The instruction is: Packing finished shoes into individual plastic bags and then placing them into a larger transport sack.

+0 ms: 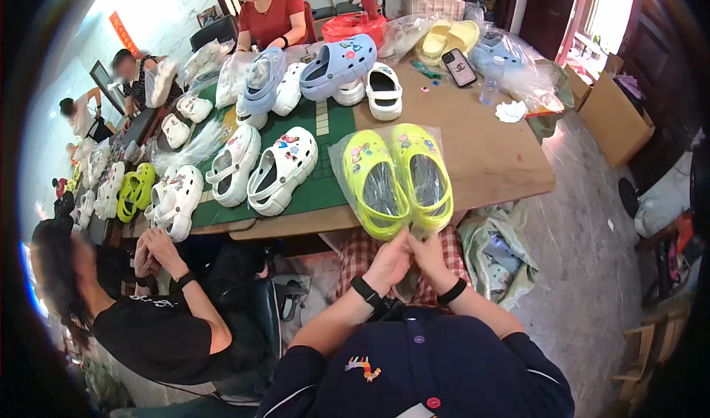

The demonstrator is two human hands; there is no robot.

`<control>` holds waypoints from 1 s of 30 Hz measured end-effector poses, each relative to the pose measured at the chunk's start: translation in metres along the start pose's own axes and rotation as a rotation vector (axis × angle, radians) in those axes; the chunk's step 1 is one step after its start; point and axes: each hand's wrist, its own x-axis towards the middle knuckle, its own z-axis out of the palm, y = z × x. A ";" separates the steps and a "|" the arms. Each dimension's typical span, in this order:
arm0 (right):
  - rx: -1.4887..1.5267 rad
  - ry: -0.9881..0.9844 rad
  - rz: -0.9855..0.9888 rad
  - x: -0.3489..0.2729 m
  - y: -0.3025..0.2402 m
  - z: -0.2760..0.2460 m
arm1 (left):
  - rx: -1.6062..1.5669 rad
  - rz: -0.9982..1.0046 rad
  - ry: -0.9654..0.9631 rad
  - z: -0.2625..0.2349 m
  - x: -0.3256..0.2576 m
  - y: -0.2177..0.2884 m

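Note:
A pair of lime-green clogs (376, 190) with charms on the toes lies in a clear plastic bag (342, 168) at the table's near edge, heels toward me. My left hand (390, 261) and my right hand (433, 260) meet just below the heels. Both have their fingers closed on the bag's near end, the thumbs close together. To the left of the bag, a white clog (285, 172) with charms stands beside another white clog (235, 166). Farther back are blue clogs (337, 69) resting on white ones.
The brown table (503, 155) has a green mat (336, 126) on its left part. A phone (459, 68), a bottle (492, 81) and bagged yellow clogs (448, 41) are at the back right. An open sack (497, 259) stands below. A co-worker (163, 329) sits close on my left; others work beyond.

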 end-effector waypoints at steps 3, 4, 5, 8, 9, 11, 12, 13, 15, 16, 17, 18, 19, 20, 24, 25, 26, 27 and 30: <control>-0.138 -0.019 -0.024 -0.007 0.011 -0.007 | -0.005 0.085 0.037 -0.018 0.020 -0.015; -0.065 -0.052 -0.011 -0.004 0.022 -0.012 | -0.011 0.090 0.055 -0.024 0.025 -0.019; 0.075 -0.095 0.008 0.001 0.036 -0.018 | -0.025 0.094 0.047 -0.030 0.029 -0.022; 0.537 -0.112 0.360 -0.009 -0.024 -0.010 | 0.274 0.195 0.168 -0.012 0.015 -0.019; 0.564 -0.073 0.432 -0.006 -0.033 -0.006 | 0.446 0.192 0.233 -0.010 0.012 -0.021; 0.668 -0.065 0.414 0.014 -0.021 -0.005 | 0.840 0.371 0.230 -0.005 0.010 -0.029; 0.765 -0.070 0.398 0.024 -0.012 -0.003 | 1.227 0.564 0.225 -0.004 0.009 -0.033; 0.741 -0.038 0.370 0.028 -0.009 0.004 | 1.238 0.631 0.241 -0.017 0.020 -0.034; 0.664 -0.028 0.322 0.031 -0.008 0.007 | 1.471 0.520 0.313 -0.029 0.020 -0.035; 0.587 -0.009 0.273 0.032 -0.008 0.007 | 1.700 0.391 0.377 -0.027 0.016 -0.031; 0.587 -0.009 0.274 0.033 -0.006 0.006 | 1.699 0.390 0.377 -0.034 0.016 -0.030; 0.565 -0.002 0.282 0.033 -0.002 0.004 | 1.405 0.262 0.184 -0.038 0.011 -0.027; 0.543 0.003 0.290 0.033 0.001 0.003 | 1.102 0.138 0.004 -0.041 0.007 -0.024; 0.545 0.001 0.290 0.033 0.005 0.002 | 1.104 0.140 0.006 -0.045 0.001 -0.022; 0.179 -0.025 0.090 0.038 0.024 -0.016 | 0.837 -0.017 -0.121 -0.029 -0.027 -0.001; 0.068 -0.042 0.082 0.038 0.026 -0.019 | 0.907 -0.060 -0.170 -0.028 -0.032 0.002; 0.071 -0.032 0.082 0.038 0.028 -0.023 | 0.977 -0.107 -0.224 -0.025 -0.036 0.006; 0.068 -0.058 0.086 0.036 0.025 -0.026 | 0.984 -0.119 -0.234 -0.024 -0.037 0.008; 0.090 -0.154 0.076 0.034 0.025 -0.037 | 1.008 -0.178 -0.363 -0.022 -0.034 0.012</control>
